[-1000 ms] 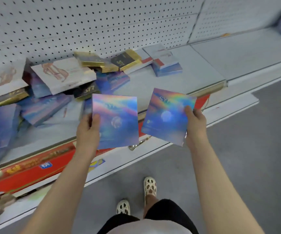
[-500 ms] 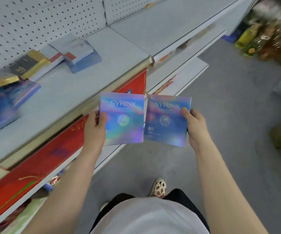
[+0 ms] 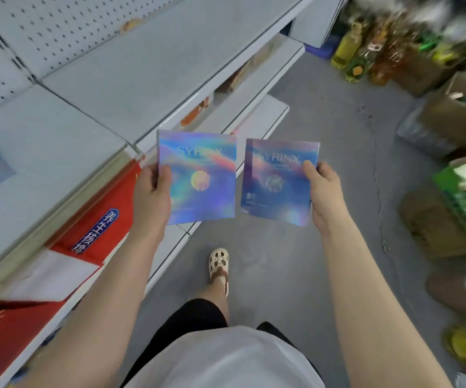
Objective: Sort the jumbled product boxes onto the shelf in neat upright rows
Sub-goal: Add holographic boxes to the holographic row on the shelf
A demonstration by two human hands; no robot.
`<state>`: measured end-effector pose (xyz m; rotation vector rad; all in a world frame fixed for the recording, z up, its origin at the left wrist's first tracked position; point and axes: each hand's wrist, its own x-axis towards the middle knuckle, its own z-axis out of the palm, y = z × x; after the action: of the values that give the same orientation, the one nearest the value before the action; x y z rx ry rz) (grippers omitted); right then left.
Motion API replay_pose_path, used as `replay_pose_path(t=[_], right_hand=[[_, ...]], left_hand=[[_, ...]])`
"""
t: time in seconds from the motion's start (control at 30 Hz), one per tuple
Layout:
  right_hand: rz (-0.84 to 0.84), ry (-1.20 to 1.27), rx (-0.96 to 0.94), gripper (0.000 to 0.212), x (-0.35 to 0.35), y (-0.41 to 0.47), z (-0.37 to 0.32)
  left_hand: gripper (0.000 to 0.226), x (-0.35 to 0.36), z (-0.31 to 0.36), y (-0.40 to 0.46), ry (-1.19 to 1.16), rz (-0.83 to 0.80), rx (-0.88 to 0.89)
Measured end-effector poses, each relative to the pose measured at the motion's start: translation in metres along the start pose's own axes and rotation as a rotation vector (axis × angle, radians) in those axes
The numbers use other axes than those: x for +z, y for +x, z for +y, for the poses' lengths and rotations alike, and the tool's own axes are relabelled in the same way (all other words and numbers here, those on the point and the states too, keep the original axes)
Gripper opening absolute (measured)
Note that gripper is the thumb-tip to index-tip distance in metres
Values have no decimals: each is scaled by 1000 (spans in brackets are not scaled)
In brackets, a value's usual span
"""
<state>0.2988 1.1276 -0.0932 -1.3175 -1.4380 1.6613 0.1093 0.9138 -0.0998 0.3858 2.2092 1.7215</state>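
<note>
L hand (image 3: 150, 191) grip pinches one holographic box (image 3: 198, 177) by its left edge, just off the shelf (image 3: 58, 152) front edge; R hand (image 3: 324, 189) grip pinches 2nd box (image 3: 276, 183) by its right edge, above the floor (image 3: 310, 121). Boxes side by side, apart.

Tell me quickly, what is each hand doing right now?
Left hand: grips the left SYRINX box by its left edge.
Right hand: grips the right SYRINX box by its right edge.

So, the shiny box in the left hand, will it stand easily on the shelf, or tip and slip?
The holographic box looks thin and flat, so upright it probably tips easily. Its glossy face may be slippery. The left hand grips it by one edge without sag, suggesting stiff and light.
</note>
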Motion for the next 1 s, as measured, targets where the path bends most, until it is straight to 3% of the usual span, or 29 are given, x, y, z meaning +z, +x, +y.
replay_pose_path(t=[0.33,0.5,0.77,1.0], right_hand=[[83,19,-49,15,-2,186,-87],[71,32,-81,16,-8,294,-130],[-134,35,-141,13,-12,489,-201],[-350,22,-182,18,21,624,-266]], left_hand=[[16,149,76,175,-3,-64,83],[13,223,108,252,7,-7,156],[22,343,139,358,-99,220,108],[24,403,162,420,-113,388,33]])
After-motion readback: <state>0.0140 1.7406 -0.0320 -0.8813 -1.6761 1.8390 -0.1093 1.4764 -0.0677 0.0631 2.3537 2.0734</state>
